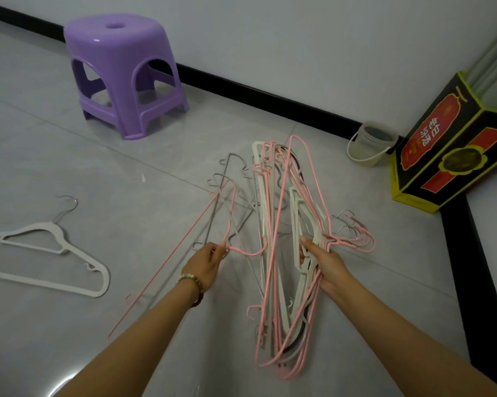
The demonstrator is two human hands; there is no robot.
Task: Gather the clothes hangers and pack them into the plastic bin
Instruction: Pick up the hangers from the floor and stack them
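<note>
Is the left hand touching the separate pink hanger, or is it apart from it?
Touching. In the head view the left hand pinches the pink hanger at its neck, beside the hook.

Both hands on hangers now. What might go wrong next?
1. The left hand pinches one pink hanger by its hook only; the grey wire hangers tangled with it may snag or slide off.
2. The bundle in the right hand is splayed, so hooks could catch when merging.
3. The white hangers on the floor may get missed.
</note>
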